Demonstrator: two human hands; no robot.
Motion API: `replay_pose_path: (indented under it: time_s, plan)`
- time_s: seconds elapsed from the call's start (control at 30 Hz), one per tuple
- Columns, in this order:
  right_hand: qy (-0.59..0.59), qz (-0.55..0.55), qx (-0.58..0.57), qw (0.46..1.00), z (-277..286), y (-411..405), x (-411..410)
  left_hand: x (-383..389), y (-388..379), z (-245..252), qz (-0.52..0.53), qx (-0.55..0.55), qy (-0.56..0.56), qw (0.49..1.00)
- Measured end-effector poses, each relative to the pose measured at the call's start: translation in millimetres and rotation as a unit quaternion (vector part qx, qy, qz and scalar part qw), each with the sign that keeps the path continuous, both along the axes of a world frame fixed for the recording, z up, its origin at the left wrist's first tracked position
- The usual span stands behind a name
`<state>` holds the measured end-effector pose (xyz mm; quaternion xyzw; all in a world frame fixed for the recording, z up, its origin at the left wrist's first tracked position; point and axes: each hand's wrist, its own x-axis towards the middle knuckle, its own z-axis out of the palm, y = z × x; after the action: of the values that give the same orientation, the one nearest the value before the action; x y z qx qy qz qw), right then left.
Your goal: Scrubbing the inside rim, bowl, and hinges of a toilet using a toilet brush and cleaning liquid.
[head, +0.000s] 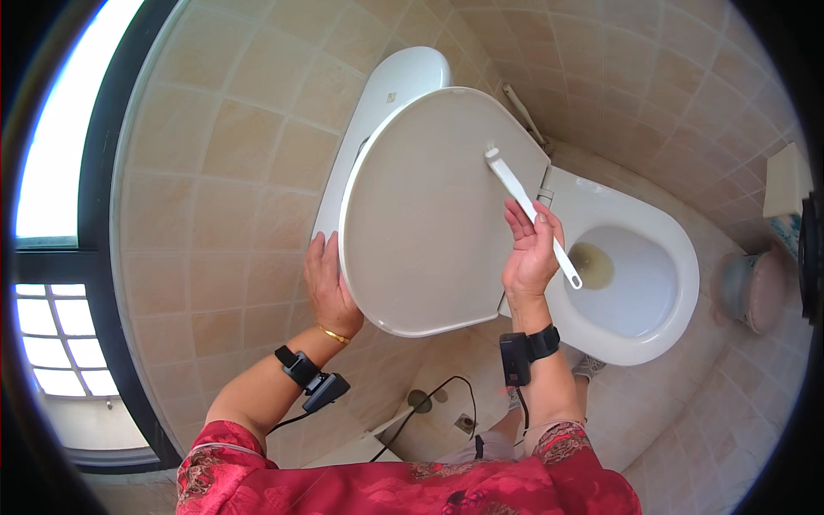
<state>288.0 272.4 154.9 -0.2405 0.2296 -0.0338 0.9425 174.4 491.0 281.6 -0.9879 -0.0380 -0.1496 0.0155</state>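
Note:
A raised toilet lid (431, 212) stands in front of me, its flat underside facing me. My left hand (329, 283) is at its left edge, partly hidden behind it, with the fingers close against the toilet tank (402, 80). In my right hand (533, 248) is a slim white plastic cleaning brush (512, 180), held mostly by the thumb with the fingers loosely bent. Its small bristled head is at the lid's underside near the hinge. The handle's holed end points toward the open toilet bowl (644, 283), where yellowish water stands.
A small bin (750, 290) stands beyond the bowl, below a pale box (786, 180) by the tiled wall. To my left is a dark-framed window (96, 257). A black cable (418, 412) hangs above the floor near a drain (465, 423). Each forearm wears a strapped device.

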Motion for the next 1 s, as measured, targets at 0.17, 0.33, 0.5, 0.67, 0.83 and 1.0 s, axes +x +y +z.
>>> replay_pose_path:
  time_s: [0.17, 0.33, 0.5, 0.67, 0.83, 1.0]
  plan:
    - [-0.194, 0.132, 0.077, 0.969, 67.3, 13.1, -45.2, 7.5, -4.6, -1.7, -0.008, -0.080, -0.024, 0.996]
    - [-0.227, 0.245, 0.007, 0.943, 27.3, 0.8, -143.1, -3.1, 12.0, -5.3, -0.010, -0.023, -0.022, 0.999]
    - [-0.116, 0.146, -0.097, 0.978, -14.8, -5.9, -123.8, 2.3, -4.0, -5.9, -0.013, -0.063, -0.040, 0.997]
    - [-0.012, 0.093, -0.047, 0.995, -32.0, -22.3, -74.2, 0.9, 2.6, -5.1, -0.021, -0.065, -0.014, 0.998]
    - [0.074, 0.097, -0.132, 0.984, -64.5, -41.8, -101.8, -1.1, 8.0, -4.5, -0.020, -0.061, -0.022, 0.998]
    - [0.072, 0.102, -0.286, 0.950, -124.5, -61.4, -95.4, -1.0, 3.7, -6.2, -0.008, -0.084, -0.025, 0.996]
